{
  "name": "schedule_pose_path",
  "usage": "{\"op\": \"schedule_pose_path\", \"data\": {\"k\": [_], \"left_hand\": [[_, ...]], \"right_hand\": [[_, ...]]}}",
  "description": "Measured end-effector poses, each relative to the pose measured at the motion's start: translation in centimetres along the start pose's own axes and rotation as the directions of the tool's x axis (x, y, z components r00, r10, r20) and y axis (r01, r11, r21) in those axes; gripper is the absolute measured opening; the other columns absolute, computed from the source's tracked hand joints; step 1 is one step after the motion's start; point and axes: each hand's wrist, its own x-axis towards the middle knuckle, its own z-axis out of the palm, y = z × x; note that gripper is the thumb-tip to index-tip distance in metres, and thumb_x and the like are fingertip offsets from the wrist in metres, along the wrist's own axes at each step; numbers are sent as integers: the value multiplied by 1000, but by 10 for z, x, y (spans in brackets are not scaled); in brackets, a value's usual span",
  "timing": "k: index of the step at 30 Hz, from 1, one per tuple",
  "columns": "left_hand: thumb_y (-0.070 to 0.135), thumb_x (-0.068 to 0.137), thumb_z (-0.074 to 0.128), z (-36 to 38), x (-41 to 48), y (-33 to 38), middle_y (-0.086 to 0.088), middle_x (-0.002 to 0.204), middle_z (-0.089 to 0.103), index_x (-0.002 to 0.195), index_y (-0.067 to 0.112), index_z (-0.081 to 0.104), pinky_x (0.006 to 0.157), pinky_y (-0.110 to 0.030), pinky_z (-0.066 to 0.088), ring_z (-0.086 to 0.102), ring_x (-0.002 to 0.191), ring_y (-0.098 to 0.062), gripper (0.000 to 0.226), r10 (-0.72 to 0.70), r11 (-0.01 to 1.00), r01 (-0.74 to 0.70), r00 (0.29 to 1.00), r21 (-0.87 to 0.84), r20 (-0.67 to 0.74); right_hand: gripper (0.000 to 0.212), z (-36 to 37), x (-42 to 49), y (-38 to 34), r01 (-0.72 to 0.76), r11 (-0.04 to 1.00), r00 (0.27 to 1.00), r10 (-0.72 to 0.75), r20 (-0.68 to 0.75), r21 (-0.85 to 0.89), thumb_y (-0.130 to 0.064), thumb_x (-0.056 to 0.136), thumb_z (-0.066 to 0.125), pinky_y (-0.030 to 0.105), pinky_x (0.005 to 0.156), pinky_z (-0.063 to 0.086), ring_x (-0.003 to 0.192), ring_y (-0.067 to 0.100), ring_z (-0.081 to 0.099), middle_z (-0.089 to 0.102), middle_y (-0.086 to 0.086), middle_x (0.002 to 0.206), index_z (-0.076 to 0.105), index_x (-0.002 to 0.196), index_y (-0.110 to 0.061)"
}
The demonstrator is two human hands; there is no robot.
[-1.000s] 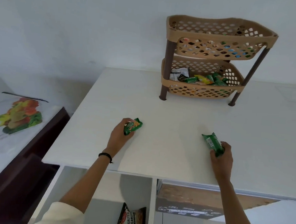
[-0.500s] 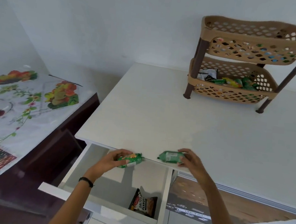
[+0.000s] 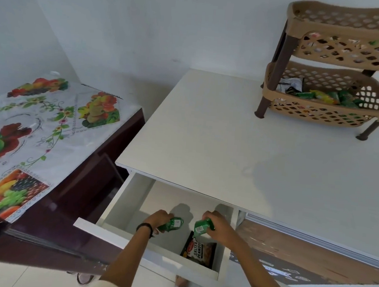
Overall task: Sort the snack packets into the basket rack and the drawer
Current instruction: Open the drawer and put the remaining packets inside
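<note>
White table (image 3: 228,146) | rack (image 3: 280,49) back-right | drawer (image 3: 117,202) open | left fingers (image 3: 165,216), right fingers (image 3: 209,216) pinch green packets (image 3: 175,223)

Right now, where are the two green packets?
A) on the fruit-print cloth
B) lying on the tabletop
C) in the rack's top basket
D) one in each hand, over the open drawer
D: the left hand grips the left green packet and the right hand the right green packet, both above the drawer.
</note>
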Motion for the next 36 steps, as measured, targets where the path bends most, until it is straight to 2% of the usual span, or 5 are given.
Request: {"op": "schedule_pose_path", "data": {"k": [3,10,14,25,36], "left_hand": [[38,100,33,7,6,-5,-14,104,57,122,1,49,33,-13,40,54,58,-12,47,-40,998,41,999,41,-22],[31,96,46,16,15,-15,-17,116,52,133,7,37,60,-25,50,57,78,-23,45,-54,997,50,997,55,63],[28,96,49,18,21,-17,-20,135,47,138,9,34,59,-23,47,51,90,-24,49,-35,991,25,997,130,75],[23,95,50,17,23,-19,-13,144,41,138,11,38,103,-33,39,43,129,-27,46,73,970,-82,996,227,50],[29,98,45,-16,-36,-39,-11,123,58,134,19,43,92,-28,44,56,109,-23,37,386,893,-382,922,237,32]], "right_hand": [[33,18,6,-1,-64,987,998,65,2,-150,6,79,48,28,72,39,97,24,51,43,10,107,49,106,-13],[36,34,24,1,-167,969,982,179,53,-184,12,81,42,27,80,40,107,28,52,34,6,105,40,66,-21],[25,43,28,8,-210,964,968,229,105,-163,10,86,47,24,96,39,115,28,51,50,15,125,67,98,1],[34,42,20,1,-249,942,962,268,57,-224,12,86,46,32,98,44,117,30,49,43,19,130,59,115,3],[30,-4,-10,-34,230,971,913,-237,-332,-61,5,88,46,32,76,53,83,17,64,63,1,110,67,100,-11]]}}
